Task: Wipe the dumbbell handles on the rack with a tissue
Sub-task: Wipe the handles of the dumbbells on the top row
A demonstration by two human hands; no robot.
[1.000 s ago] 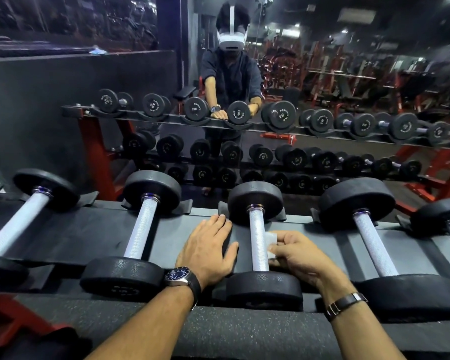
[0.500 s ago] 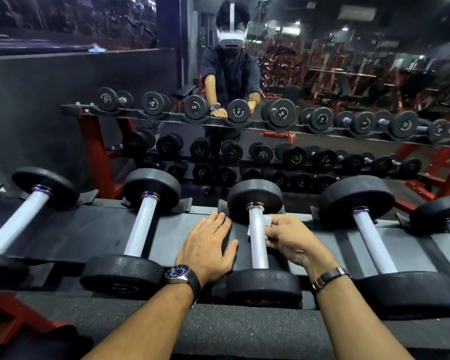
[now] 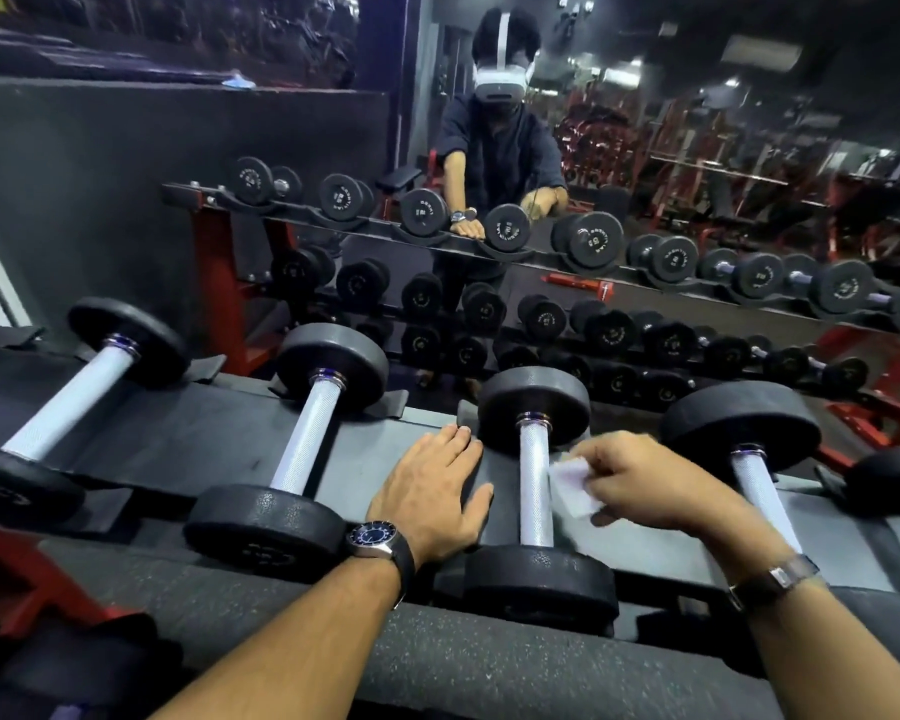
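2 hands: right grip pinches tissue beside handle; left grip flat, fingers apart, on rack.

Open rack tray between dumbbell handles, black end weights blocking both handle ends

Right hand with tissue now off the handle, just beside it, blurred.
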